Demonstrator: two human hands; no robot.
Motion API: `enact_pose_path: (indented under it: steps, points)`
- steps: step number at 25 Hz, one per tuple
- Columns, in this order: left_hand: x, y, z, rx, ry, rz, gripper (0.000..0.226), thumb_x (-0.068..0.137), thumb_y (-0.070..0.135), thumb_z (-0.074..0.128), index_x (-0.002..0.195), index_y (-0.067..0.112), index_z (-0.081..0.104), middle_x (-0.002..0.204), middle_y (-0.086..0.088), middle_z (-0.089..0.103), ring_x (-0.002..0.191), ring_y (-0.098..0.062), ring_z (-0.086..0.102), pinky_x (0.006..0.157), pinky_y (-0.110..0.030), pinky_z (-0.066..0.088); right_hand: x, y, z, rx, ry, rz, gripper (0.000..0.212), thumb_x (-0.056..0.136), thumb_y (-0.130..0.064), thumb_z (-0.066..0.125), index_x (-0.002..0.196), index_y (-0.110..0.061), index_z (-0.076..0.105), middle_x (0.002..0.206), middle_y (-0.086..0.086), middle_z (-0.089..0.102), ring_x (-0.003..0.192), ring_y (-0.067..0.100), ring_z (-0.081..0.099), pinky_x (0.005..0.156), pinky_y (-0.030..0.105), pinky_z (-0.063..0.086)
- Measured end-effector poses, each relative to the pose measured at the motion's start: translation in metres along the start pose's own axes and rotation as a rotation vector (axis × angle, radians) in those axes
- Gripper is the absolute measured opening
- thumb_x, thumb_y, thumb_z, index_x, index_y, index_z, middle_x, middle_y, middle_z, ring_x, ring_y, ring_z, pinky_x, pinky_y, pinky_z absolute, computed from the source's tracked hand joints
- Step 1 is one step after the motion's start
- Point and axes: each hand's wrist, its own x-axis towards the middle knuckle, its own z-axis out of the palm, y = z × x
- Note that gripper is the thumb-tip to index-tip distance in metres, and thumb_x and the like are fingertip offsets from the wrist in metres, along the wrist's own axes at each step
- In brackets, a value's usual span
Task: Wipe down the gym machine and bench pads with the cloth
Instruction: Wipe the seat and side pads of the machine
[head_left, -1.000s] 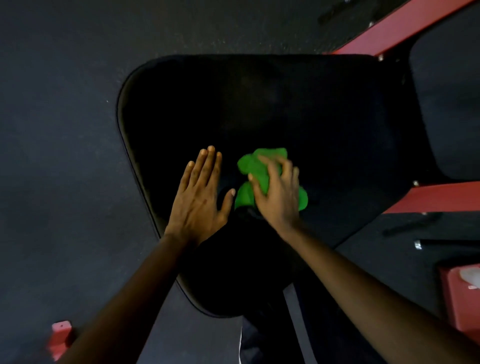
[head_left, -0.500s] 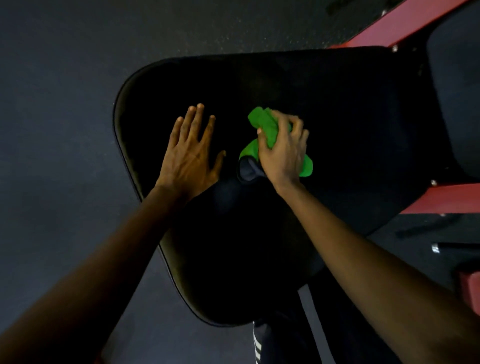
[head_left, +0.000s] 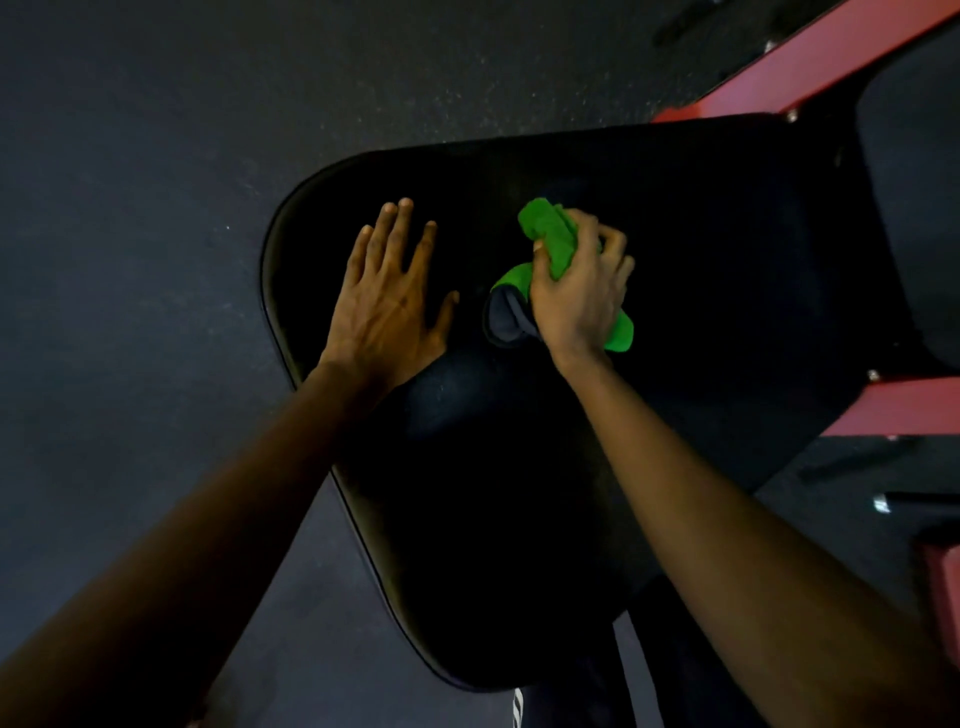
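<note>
A wide black bench pad (head_left: 701, 270) with rounded corners fills the middle of the head view. My right hand (head_left: 579, 296) is closed around a bunched bright green cloth (head_left: 550, 236) and presses it on the pad near its centre. A dark piece of fabric (head_left: 506, 319) sticks out under that hand beside the cloth. My left hand (head_left: 387, 306) lies flat on the pad to the left, fingers spread, holding nothing.
Red steel frame bars run at the top right (head_left: 810, 62) and right (head_left: 904, 410) of the pad. A second dark pad (head_left: 919, 171) sits at the far right. Dark rubber floor (head_left: 156, 208) surrounds the bench. A red object (head_left: 943, 582) and a metal bar (head_left: 914, 501) lie lower right.
Both hands have slid farther away from me across the pad. The right hand has carried the green cloth with it and closed more tightly around it.
</note>
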Motion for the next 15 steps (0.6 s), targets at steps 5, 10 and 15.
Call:
enact_pose_path:
  steps: [5,10,15]
  points:
    - [0.002,0.004,-0.002,-0.069,0.034,-0.036,0.070,0.100,0.046,0.043,0.156,0.006,0.028,0.165,-0.021,0.014,0.154,-0.032,0.007,0.123,-0.040,-0.002,-0.043,0.014,-0.017,-0.012,-0.160,-0.292,0.050,0.092,-0.040,0.062,0.140,-0.031,0.051,0.131,0.005,0.049,0.110,0.031,0.050,0.092,0.045,0.043]
    - [0.003,0.004,0.002,-0.048,0.032,-0.029,0.070,0.101,0.048,0.042,0.156,0.007,0.027,0.165,-0.020,0.015,0.154,-0.031,0.009,0.123,-0.039,-0.001,0.067,0.024,0.006,-0.084,0.028,-0.021,0.046,0.092,-0.044,0.056,0.135,-0.027,0.056,0.133,0.011,0.052,0.113,0.038,0.053,0.092,0.045,0.043]
    - [0.012,0.015,0.000,-0.072,0.033,-0.095,0.071,0.099,0.047,0.047,0.155,0.006,0.030,0.164,-0.020,0.018,0.153,-0.031,0.013,0.123,-0.038,0.000,0.052,0.000,0.010,-0.012,-0.023,-0.071,0.049,0.091,-0.046,0.057,0.136,-0.028,0.056,0.134,0.009,0.052,0.112,0.036,0.053,0.096,0.040,0.038]
